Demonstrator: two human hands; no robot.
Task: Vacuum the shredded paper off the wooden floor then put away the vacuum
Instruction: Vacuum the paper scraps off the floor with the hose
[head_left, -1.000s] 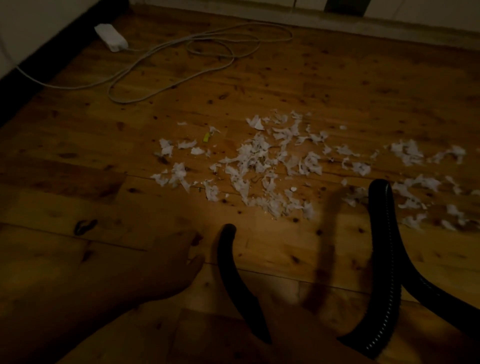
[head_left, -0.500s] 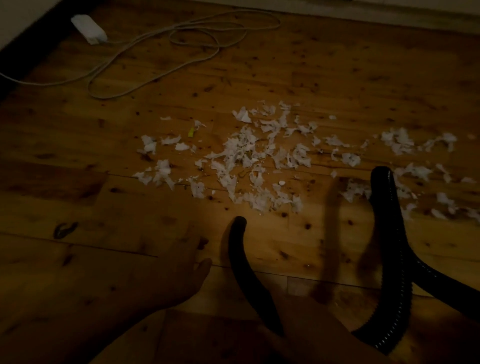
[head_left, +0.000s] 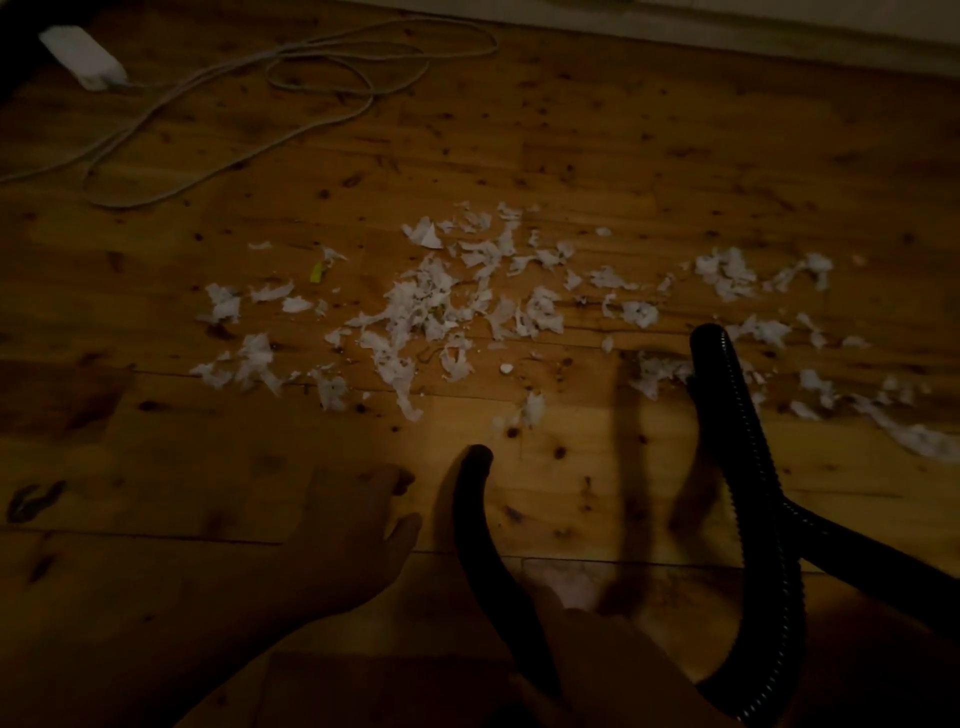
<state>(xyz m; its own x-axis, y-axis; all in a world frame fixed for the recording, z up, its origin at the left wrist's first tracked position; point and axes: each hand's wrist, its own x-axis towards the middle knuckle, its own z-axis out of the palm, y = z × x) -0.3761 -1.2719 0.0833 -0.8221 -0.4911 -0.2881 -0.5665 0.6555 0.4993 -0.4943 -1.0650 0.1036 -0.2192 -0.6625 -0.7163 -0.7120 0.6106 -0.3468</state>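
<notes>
White shredded paper (head_left: 441, 312) lies scattered in a wide band across the middle of the wooden floor (head_left: 571, 156), with more scraps at the right (head_left: 727, 270). My right hand (head_left: 587, 660) grips the black curved vacuum nozzle (head_left: 470, 514), whose tip points at the floor just short of the paper. The black ribbed hose (head_left: 748, 467) loops up at the right and runs off the right edge. My left hand (head_left: 353, 535) rests flat on the floor left of the nozzle, fingers spread, holding nothing. The vacuum body is out of view.
A white power adapter (head_left: 83, 57) and its coiled grey cable (head_left: 311, 78) lie on the floor at the far left. A pale baseboard (head_left: 779, 31) runs along the top. The scene is dim, lit mainly at the centre.
The nozzle tip has shifted right and slightly forward. Several scraps that lay just ahead of it are gone. My left hand has stayed on the floor.
</notes>
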